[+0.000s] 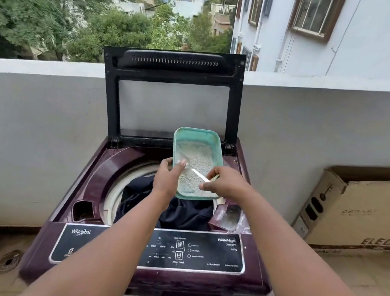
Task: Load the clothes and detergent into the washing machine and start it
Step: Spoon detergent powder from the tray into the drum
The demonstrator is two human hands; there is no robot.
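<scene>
head view: top-loading whirlpool washing machine (158,252) on a balcony, lid (169,97) raised upright against the parapet wall (28,107). dark clothes (178,209) already heaped in the drum, so loading looks done, or nearly so. detergent step under way: green plastic tub (195,163) of pale washing powder (195,168) held tilted over the drum opening, above the clothes. left hand (166,181) gripping the tub's near left edge, thumb hooked over the rim, fingers underneath and out of sight. right hand (224,183) pinching the handle of a clear plastic scoop (186,163), fingers closed together on it, bowl of the scoop resting in the powder. cannot tell whether any powder has reached the drum yet. small open compartment (229,217) at the right rim, dusted pale. left to do, by the look of it: dosing the powder, setting tub aside, shutting the lid, pressing controls on the front panel (196,254). cardboard box (368,213) to the right, floor drain (8,262) at lower left.
</scene>
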